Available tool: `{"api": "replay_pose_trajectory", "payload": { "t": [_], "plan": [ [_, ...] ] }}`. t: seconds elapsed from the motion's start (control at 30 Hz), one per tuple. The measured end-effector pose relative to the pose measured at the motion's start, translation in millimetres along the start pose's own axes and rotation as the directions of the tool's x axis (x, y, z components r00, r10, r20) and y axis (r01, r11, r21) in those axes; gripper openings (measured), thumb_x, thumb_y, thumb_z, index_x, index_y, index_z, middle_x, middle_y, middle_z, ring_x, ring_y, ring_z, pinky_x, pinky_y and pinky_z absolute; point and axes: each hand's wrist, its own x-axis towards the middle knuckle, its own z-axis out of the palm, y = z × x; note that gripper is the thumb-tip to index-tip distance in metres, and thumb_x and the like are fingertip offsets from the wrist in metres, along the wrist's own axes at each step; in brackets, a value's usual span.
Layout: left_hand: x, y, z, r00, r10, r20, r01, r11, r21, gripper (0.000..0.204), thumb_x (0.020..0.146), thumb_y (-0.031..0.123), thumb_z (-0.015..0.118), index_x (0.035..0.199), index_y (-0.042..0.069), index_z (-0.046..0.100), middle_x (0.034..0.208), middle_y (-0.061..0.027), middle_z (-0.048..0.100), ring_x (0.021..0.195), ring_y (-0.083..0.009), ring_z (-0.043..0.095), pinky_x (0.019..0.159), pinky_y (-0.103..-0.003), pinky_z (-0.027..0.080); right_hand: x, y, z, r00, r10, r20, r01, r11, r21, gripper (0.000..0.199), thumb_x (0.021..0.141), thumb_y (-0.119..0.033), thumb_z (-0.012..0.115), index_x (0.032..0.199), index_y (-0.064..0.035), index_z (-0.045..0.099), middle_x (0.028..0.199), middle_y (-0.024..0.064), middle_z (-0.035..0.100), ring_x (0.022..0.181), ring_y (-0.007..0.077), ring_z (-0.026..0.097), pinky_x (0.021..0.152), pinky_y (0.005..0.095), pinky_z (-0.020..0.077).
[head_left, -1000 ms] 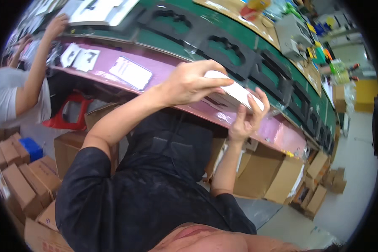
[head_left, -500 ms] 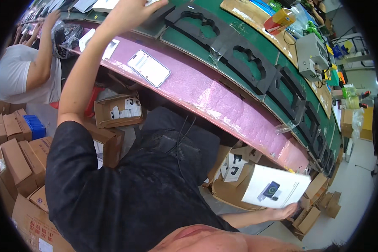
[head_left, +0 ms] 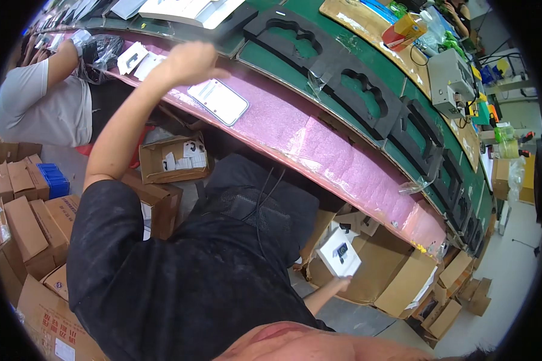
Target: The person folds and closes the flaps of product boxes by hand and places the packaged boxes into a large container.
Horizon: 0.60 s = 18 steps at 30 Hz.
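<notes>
My right hand (head_left: pixel 341 284) grips a white box (head_left: pixel 338 253) with a small dark device pictured on its face. That box is at the left part of an open brown carton (head_left: pixel 388 256), where other white boxes lie partly hidden. My left hand (head_left: pixel 193 63) is over the pink padded ledge (head_left: pixel 283 126), back upward, its thumb apart from the fingers and nothing visible in it. Just beside it, a phone (head_left: pixel 220 101) with a lit white screen lies on the ledge. Beyond, a white package (head_left: pixel 190 11) rests at the green bench's near edge.
Black cut-out frames (head_left: pixel 367 102) line the green bench surface (head_left: pixel 343 45). A grey metal unit (head_left: pixel 451 81) stands on a wooden board. Small white boxes fill part of another carton (head_left: pixel 174 159). A person in a grey shirt (head_left: pixel 48 102) works at left, near stacked cartons (head_left: pixel 27 231).
My right hand has moved left with the white box, bringing it down to the carton. My left hand has drawn back from the far bench edge to above the pink ledge.
</notes>
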Motion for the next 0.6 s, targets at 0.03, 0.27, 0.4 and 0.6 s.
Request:
{"api": "replay_pose_trajectory", "payload": {
  "t": [0.03,0.27,0.4,0.6],
  "plan": [
    [0.9,1.5,21.5,0.999,-0.027,0.036,0.025,0.997,0.076,0.063,0.091,0.064,0.078,0.095,0.0,0.079,0.095,-0.0236,0.079,0.092,-0.0404,0.079,0.085,-0.051,0.062,-11.9,14.1,18.8,0.995,0.094,0.029,-0.094,0.995,-0.017,0.048,0.093,-0.003,0.078,0.133,0.0183,0.062,0.128,0.0223,0.071,0.107,0.0314,0.069,0.096,0.0478,0.0576],
    [-0.8,-23.3,89.4,0.996,-0.084,-0.018,0.085,0.995,0.05,0.064,0.088,0.061,0.082,0.09,-0.003,0.077,0.091,-0.0234,0.078,0.093,-0.0419,0.078,0.086,-0.049,0.062,-56.2,53.5,83.7,0.943,0.309,0.126,-0.297,0.949,-0.108,0.044,0.094,-0.003,0.076,0.132,0.0167,0.064,0.129,0.0223,0.071,0.109,0.0315,0.069,0.098,0.0471,0.0573],
    [-11.1,-37.6,49.7,0.98,-0.111,-0.167,0.121,0.991,0.049,0.057,0.089,0.056,0.083,0.087,0.0,0.075,0.087,-0.0217,0.077,0.087,-0.0422,0.076,0.082,-0.049,0.06,-58.6,55.3,89.7,0.94,0.319,0.12,-0.304,0.943,-0.134,0.042,0.095,-0.002,0.075,0.131,0.0158,0.065,0.129,0.0222,0.072,0.11,0.0315,0.069,0.098,0.0467,0.0571],
    [8.6,-37.0,-69.3,0.888,-0.018,-0.459,-0.013,0.998,-0.065,0.048,0.097,0.047,0.077,0.084,0.002,0.073,0.073,-0.0184,0.069,0.071,-0.0374,0.07,0.072,-0.047,0.055,-57.7,55.9,76.7,0.943,0.32,0.094,-0.302,0.939,-0.162,0.038,0.096,-0.002,0.073,0.13,0.0145,0.066,0.13,0.0222,0.072,0.112,0.0316,0.069,0.099,0.046,0.0568]
  ]
}}
